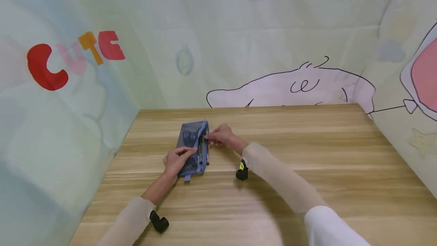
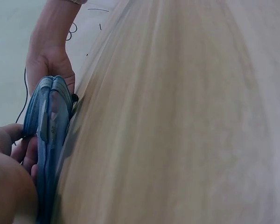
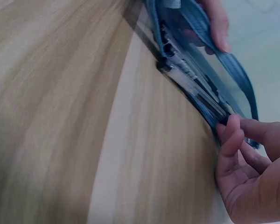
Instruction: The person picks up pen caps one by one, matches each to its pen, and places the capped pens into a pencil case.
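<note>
A blue mesh zipper pencil case (image 1: 192,127) lies on the table, its zipped side open toward the right. My left hand (image 1: 176,159) holds the near left part of the case, thumb on the edge of the opening. In the right wrist view, several pens (image 3: 189,83) lie along the opening, one partly outside it. My right hand (image 1: 222,134) pinches the far end of a clear pen with a black tip. Dark shapes show through the mesh but cannot be made out. From the left wrist view the case (image 2: 45,154) appears edge-on, with the left fingers beside it.
The wood-grain table (image 1: 307,155) extends right and toward me. Printed fabric walls (image 1: 164,41) rise along its back and sides. A small black camera (image 1: 159,222) sits on the left wrist, another black camera (image 1: 242,172) on the right.
</note>
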Demonstrator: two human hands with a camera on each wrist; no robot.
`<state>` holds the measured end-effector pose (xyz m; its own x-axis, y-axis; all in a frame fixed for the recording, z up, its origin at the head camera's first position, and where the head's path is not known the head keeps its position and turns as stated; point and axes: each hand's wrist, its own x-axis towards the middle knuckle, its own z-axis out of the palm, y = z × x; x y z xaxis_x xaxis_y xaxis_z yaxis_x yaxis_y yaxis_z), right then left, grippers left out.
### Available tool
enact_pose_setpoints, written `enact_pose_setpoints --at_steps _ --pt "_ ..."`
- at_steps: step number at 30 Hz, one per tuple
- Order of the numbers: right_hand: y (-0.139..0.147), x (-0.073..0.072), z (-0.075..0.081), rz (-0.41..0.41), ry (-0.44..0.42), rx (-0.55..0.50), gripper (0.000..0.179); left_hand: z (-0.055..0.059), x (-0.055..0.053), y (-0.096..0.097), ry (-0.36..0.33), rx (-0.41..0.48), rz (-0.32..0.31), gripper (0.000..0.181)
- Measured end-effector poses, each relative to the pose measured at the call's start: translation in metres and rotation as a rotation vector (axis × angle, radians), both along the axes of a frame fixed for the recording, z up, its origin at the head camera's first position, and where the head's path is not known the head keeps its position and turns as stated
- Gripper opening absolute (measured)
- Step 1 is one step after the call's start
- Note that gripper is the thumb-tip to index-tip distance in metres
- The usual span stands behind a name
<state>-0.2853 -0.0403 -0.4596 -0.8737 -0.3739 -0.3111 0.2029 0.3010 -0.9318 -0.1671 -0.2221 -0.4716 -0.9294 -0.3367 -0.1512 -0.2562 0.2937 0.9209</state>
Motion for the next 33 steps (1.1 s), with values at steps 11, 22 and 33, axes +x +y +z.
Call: enact_pose_setpoints --at_steps 11,22,33 --pt "-0.021 0.005 -0.004 -0.065 -0.056 -0.139 0.017 -0.001 0.000 0.001 0.016 -0.052 -0.011 0.031" --pt "-0.027 0.011 -0.010 -0.153 0.093 -0.148 0.015 -0.001 0.000 0.005 0.016 -0.034 0.000 0.027" --pt "-0.015 0.022 0.002 0.064 0.130 -0.016 0.014 -0.002 -0.002 0.000 0.008 -0.048 0.006 0.027"
